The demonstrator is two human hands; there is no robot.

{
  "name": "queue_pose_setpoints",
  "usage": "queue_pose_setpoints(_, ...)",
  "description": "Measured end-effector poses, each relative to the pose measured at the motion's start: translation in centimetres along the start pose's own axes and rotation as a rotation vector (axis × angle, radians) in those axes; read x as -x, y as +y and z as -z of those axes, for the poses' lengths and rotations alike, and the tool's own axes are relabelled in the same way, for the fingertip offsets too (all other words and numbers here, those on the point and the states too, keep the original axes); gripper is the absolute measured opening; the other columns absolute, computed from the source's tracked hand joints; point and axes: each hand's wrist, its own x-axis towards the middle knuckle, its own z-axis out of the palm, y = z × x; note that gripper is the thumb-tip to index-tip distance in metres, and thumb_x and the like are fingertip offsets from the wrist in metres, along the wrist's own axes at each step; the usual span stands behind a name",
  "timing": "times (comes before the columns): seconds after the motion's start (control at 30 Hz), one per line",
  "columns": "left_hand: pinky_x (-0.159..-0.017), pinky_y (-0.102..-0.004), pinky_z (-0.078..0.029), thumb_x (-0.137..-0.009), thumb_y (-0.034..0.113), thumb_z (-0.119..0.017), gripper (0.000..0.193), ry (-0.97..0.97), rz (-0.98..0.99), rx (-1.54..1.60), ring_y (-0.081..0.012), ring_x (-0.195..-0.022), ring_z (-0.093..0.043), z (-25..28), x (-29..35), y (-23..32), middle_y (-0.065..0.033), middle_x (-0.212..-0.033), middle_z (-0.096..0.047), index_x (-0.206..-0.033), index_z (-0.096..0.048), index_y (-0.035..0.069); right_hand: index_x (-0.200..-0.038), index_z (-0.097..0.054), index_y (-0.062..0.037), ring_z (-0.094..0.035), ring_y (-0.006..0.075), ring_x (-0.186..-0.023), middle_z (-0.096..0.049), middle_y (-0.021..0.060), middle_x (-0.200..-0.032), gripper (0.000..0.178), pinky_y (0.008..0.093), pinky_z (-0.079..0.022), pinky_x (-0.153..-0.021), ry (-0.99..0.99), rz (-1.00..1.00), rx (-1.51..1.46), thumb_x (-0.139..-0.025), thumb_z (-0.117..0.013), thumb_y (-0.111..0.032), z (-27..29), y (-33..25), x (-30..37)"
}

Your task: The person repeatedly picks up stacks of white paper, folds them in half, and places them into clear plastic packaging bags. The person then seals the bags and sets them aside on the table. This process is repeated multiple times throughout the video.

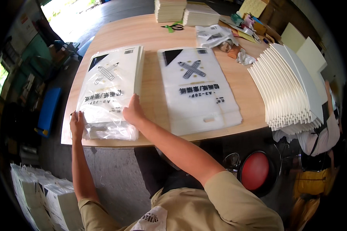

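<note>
On the left part of the wooden table lies a thick stack of drawing-paper packs (pixel 104 86), the top one in a shiny transparent plastic bag printed with crossed pencils. My left hand (pixel 76 123) grips the near left edge of this stack. Around its near right edge my right hand (pixel 134 111) is closed, thumb uppermost; its other fingers are partly hidden. The bag's loose near end, with a handle hole, lies crumpled between my wrists. Beside it, to the right, a flat pile of printed plastic bags (pixel 198 104) shows the same design and a handle slot.
A fanned stack of white paper (pixel 285 90) covers the table's right side, with a person's arm (pixel 329 98) behind it. Scissors (pixel 174 27) and paper stacks (pixel 169 10) sit at the far edge. A red-seated stool (pixel 255 170) stands below; wrapped packs (pixel 59 200) are at lower left.
</note>
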Motion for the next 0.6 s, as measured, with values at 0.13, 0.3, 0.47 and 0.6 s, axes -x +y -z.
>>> queue_pose_setpoints(0.13, -0.105, -0.0442, -0.042, -0.102, 0.044, -0.048, 0.061, 0.094, -0.029, -0.214, -0.0467, -0.121, -0.056, -1.1, 1.3, 2.2, -0.032, -0.128, -0.059, -0.132, -0.055, -0.01, -0.151, -0.004, 0.0147, -0.003, 0.0445, -0.151, -0.004, 0.0361, -0.159, 0.082, 0.0438, -0.008, -0.125, -0.015, 0.006, -0.072, -0.086, -0.049, -0.008, 0.6, 0.3, -0.4)
queue_pose_setpoints(0.3, -0.1, -0.0439, -0.044, -0.103, 0.041, -0.048, 0.055, 0.095, -0.082, -0.18, -0.0438, -0.117, -0.059, -1.3, 0.6, 1.9, -0.0298, -0.124, -0.062, -0.127, -0.058, -0.007, -0.153, -0.009, 0.0121, -0.008, 0.0372, -0.153, -0.009, 0.0305, -0.162, 0.083, 0.0377, -0.01, -0.125, -0.03, 0.029, -0.01, -0.085, -0.053, -0.008, 1.2, 1.5, -1.4)
queue_pose_setpoints(0.47, -0.103, -0.0404, -0.045, -0.1, 0.025, -0.062, 0.041, 0.348, -0.273, -0.184, -0.0343, -0.119, -0.059, 0.6, 0.3, 0.0, -0.022, -0.126, -0.063, -0.129, -0.058, -0.004, -0.155, -0.011, 0.0082, -0.009, 0.037, -0.153, -0.01, 0.0304, -0.162, 0.088, 0.0379, -0.014, -0.124, -0.1, 0.288, -0.134, -0.094, -0.063, -0.027, 8.0, 1.6, 6.2)
queue_pose_setpoints(0.6, -0.108, -0.0443, -0.042, -0.102, 0.017, -0.055, 0.037, 0.462, -0.638, -0.129, -0.033, -0.125, -0.055, 1.9, 7.3, 16.9, -0.0182, -0.135, -0.058, -0.134, -0.055, -0.002, -0.15, -0.031, 0.0059, -0.023, 0.0326, -0.15, -0.023, 0.0256, -0.161, 0.071, 0.038, -0.023, -0.121, 0.136, 0.47, -0.05, -0.094, -0.065, -0.021, 20.1, 6.1, 15.1)
